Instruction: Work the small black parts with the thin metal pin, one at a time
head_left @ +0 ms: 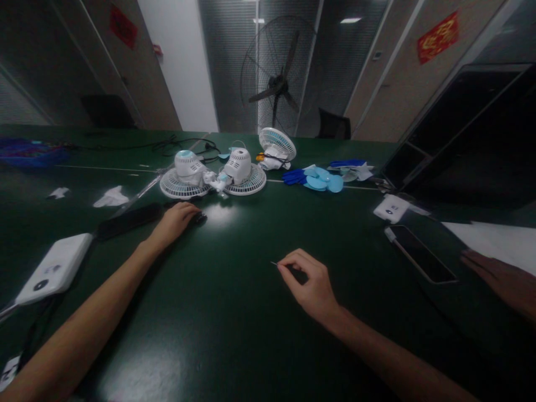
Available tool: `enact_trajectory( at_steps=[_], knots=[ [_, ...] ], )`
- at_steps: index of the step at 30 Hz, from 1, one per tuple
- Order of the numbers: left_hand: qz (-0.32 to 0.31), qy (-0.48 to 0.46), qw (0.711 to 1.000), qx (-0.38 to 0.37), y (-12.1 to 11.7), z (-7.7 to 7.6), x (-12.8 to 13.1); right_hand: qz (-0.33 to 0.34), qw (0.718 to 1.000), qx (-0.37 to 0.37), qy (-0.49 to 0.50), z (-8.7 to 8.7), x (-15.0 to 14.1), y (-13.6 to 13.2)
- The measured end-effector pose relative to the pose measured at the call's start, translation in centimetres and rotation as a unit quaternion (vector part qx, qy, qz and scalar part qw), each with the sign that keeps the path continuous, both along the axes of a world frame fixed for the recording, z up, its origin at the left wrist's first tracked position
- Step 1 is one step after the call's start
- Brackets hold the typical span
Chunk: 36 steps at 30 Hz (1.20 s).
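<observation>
My left hand [178,218] rests low over the table on the left, its fingers closed at a small dark part [201,217]. I cannot make out what kind of part it is. In front of that hand lie two small white fans [237,167], grilles down. Nearer the middle, my right hand [307,282] is raised a little, with thumb and forefinger pinched on a thin metal pin [273,262]. The pin's free end points left. Bare green table [243,312] shows around the right hand.
A third fan [276,148] stands at the back, beside light-blue fan blades [322,180] and blue gloves [294,177]. A white power bank [54,268] lies left; a phone [421,254] lies right. Another person's hand [498,276] is at the right edge.
</observation>
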State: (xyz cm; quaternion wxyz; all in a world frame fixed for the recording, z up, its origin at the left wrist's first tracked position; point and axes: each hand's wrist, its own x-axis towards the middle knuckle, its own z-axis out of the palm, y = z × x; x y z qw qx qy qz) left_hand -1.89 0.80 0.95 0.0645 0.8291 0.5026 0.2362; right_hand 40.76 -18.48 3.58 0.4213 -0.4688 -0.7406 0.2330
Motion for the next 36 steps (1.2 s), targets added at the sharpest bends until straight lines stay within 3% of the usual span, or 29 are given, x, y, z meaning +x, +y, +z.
enact_trajectory(
  at_steps=[10,19,26,36],
  knots=[
    [0.135,-0.144,0.980,-0.007,-2.5,1.1,3.0,0.010,1.000,-0.010,0.004,-0.1,0.0,-0.1],
    [0.139,-0.141,0.980,0.011,-4.0,1.4,5.4,0.012,1.000,-0.012,0.011,0.2,-0.1,0.0],
    [0.115,-0.134,0.984,0.027,-4.2,1.0,5.8,0.013,1.000,-0.016,0.006,0.2,-0.1,0.0],
    [0.134,-0.169,0.976,0.036,-3.5,0.2,5.4,0.010,1.000,-0.007,0.011,0.0,-0.1,0.0]
  ],
)
